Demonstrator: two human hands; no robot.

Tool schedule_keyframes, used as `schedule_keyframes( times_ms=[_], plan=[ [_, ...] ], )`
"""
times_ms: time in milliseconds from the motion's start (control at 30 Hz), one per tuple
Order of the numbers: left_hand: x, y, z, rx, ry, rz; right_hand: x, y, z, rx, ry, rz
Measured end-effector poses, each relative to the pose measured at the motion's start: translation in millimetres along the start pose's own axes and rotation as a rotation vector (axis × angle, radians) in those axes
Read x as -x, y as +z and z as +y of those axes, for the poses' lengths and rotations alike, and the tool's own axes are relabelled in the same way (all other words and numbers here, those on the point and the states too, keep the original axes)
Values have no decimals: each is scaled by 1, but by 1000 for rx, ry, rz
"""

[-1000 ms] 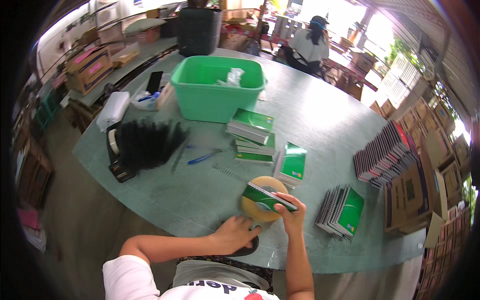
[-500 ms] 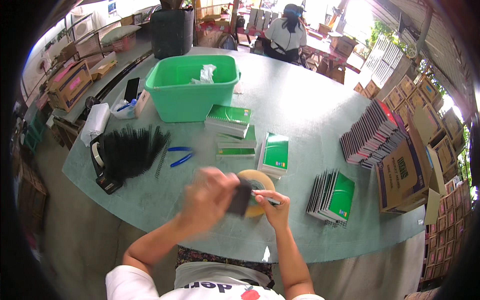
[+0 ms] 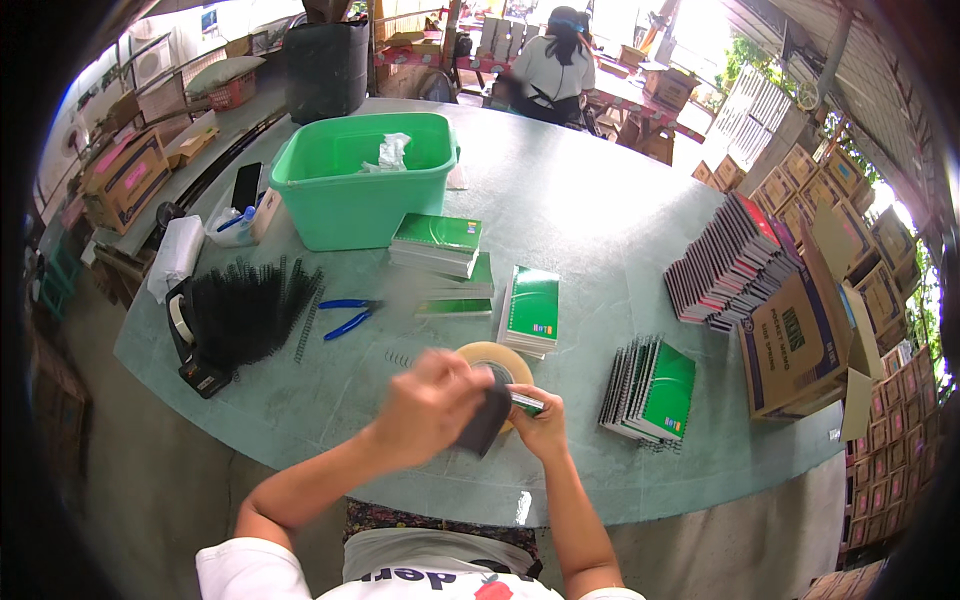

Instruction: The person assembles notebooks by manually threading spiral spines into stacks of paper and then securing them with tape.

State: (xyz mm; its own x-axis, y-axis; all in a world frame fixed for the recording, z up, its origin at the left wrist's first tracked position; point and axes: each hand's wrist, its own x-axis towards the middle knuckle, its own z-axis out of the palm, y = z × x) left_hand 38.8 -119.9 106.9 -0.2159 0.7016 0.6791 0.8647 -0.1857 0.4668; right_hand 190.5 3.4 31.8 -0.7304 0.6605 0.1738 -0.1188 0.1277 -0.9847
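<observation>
My right hand (image 3: 540, 425) grips a small notebook (image 3: 526, 401), of which a white page edge and a bit of green cover show. Beside it, my left hand (image 3: 425, 405) is closed, its fingers curled and blurred; what they hold, if anything, I cannot make out. A dark flat-sided piece (image 3: 487, 415) stands between my hands, in front of a pale yellow ring (image 3: 515, 366). Just above my left hand a short dark spiral wire (image 3: 400, 358) shows faintly. Past it lie blue-handled pliers (image 3: 348, 318) and a heap of black spiral wires (image 3: 245, 315).
Stacks of green notebooks (image 3: 532, 305) stand mid-table, near a green tub (image 3: 365, 205). On the right are spiral-bound green notebooks (image 3: 665, 390), a pile of dark-edged notebooks (image 3: 725, 260) and an open carton (image 3: 795, 345). A tape dispenser (image 3: 205, 375) sits left. Another person (image 3: 555, 65) sits far behind.
My left hand has moved slightly and its fingers are less smeared. More of the notebook shows in my right hand. The whole view has shifted a little.
</observation>
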Motion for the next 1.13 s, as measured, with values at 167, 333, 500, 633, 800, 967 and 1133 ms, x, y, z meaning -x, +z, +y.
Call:
schedule_keyframes(
  times_ms=[167,333,500,633,800,967,1133],
  plan=[
    [-6,-1,15,-60,58,-105,3,-2,12,67,-22,-13],
    [-20,-14,23,-49,72,135,4,-2,22,39,-25,39],
    [52,-10,17,252,-101,-75,-5,-6,-7,-1,-11,67],
    [87,8,1,164,-298,-274,-5,-2,-3,3,-4,49],
    [28,13,16,-211,245,0,-2,-4,6,-26,-74,-47],
    [16,29,-19,-60,246,-209,0,-3,2,42,-81,-50],
    [7,23,-14,-126,245,-331,7,-8,4,16,-62,-17]
  ],
)
